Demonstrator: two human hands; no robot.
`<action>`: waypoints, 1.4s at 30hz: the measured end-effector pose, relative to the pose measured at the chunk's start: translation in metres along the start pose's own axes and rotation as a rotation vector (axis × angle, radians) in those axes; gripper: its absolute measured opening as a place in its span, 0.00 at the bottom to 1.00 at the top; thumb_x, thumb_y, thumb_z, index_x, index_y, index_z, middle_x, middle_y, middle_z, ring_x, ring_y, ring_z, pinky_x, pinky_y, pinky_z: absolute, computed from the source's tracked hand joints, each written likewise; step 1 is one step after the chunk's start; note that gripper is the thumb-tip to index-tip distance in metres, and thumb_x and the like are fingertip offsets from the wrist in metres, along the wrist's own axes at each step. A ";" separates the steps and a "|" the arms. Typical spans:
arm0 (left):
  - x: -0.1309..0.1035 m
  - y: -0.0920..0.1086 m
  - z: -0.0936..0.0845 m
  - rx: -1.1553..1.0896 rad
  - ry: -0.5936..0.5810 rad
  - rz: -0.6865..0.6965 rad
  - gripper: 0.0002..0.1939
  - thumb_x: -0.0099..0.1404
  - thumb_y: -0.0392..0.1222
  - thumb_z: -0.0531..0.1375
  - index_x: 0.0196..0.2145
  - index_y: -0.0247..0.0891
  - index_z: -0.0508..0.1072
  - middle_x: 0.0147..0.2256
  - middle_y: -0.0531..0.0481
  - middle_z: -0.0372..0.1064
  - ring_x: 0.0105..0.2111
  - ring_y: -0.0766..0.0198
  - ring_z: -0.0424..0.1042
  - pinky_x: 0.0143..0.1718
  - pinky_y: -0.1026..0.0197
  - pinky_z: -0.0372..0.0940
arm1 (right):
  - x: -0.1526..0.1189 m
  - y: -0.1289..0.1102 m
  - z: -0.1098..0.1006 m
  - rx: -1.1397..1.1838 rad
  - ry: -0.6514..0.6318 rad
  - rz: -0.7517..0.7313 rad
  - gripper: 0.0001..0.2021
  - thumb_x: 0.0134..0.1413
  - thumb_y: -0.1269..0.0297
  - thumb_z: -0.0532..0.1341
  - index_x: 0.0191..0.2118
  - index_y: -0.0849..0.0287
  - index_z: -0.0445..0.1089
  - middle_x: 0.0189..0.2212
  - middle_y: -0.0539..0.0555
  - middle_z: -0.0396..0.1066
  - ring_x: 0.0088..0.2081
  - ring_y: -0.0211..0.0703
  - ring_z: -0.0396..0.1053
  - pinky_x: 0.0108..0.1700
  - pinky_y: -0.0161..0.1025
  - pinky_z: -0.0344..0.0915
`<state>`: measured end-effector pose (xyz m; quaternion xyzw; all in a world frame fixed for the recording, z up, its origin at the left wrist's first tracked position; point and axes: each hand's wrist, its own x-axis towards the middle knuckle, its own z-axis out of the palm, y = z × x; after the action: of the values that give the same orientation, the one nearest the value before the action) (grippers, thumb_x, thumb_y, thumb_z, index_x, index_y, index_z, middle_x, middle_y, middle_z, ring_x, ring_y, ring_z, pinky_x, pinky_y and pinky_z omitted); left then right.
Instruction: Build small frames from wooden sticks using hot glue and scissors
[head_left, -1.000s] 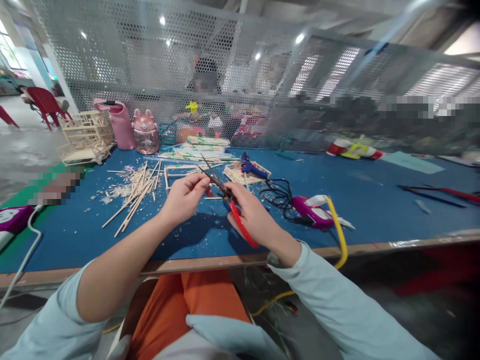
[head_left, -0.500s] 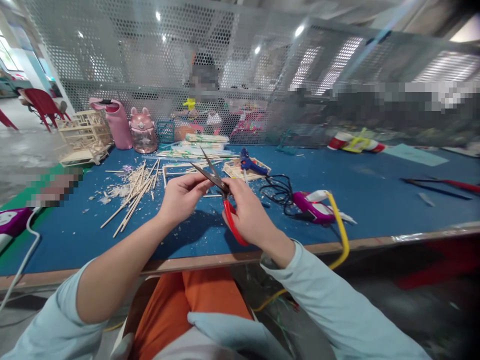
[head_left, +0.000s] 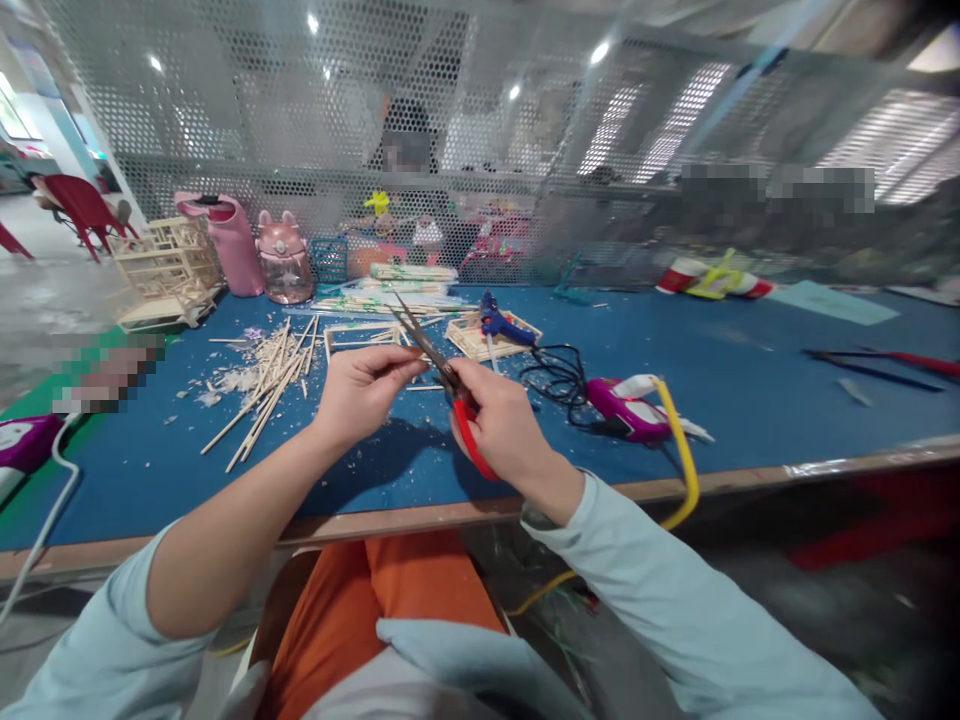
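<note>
My right hand [head_left: 499, 420] is wrapped round the red handles of the scissors [head_left: 429, 345], whose dark blades point up and left, nearly together. Just left of the blades, my left hand [head_left: 364, 390] is closed in a pinch; what sits between its fingertips is too small to make out. Thin wooden sticks [head_left: 274, 395] lie in a loose pile on the blue table [head_left: 180, 480], with shavings around them. Beyond my hands are a rectangular stick frame [head_left: 352, 330] and a blue glue gun [head_left: 506, 325] resting on a small stick tray [head_left: 469, 342].
A purple power strip [head_left: 634, 415] with a yellow cable is on the right, and red-handled pliers [head_left: 877, 366] lie farther right. Two pink bottles [head_left: 236, 250] and a stick model [head_left: 169, 270] stand at the back left. A perforated metal screen [head_left: 300, 100] rises behind.
The scissor blades have closed from a wider opening. My right hand has turned slightly and shifted a little right; my left hand has barely moved.
</note>
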<state>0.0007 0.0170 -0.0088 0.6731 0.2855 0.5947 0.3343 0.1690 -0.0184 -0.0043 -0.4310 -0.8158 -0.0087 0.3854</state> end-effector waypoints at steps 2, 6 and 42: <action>0.001 -0.001 0.001 -0.025 0.020 -0.030 0.07 0.54 0.42 0.64 0.28 0.36 0.78 0.29 0.48 0.76 0.29 0.64 0.72 0.33 0.62 0.66 | 0.000 0.001 0.000 0.025 -0.014 0.018 0.14 0.44 0.76 0.52 0.40 0.58 0.64 0.30 0.53 0.68 0.31 0.42 0.64 0.36 0.37 0.61; 0.003 -0.002 0.002 -0.052 0.033 -0.080 0.09 0.55 0.44 0.62 0.29 0.36 0.78 0.25 0.49 0.74 0.24 0.67 0.68 0.27 0.64 0.63 | 0.004 -0.001 0.004 0.072 -0.052 0.036 0.17 0.43 0.76 0.51 0.43 0.59 0.62 0.33 0.55 0.67 0.32 0.42 0.63 0.36 0.38 0.61; 0.001 -0.001 -0.004 0.197 -0.177 0.057 0.12 0.64 0.42 0.52 0.31 0.35 0.73 0.23 0.52 0.68 0.26 0.68 0.66 0.31 0.66 0.61 | -0.003 0.003 -0.021 -0.056 -0.037 0.156 0.12 0.52 0.65 0.54 0.42 0.60 0.66 0.29 0.54 0.72 0.27 0.40 0.67 0.30 0.35 0.62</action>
<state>-0.0032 0.0190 -0.0084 0.7604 0.2927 0.5114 0.2732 0.1852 -0.0262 0.0076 -0.5041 -0.7862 0.0063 0.3576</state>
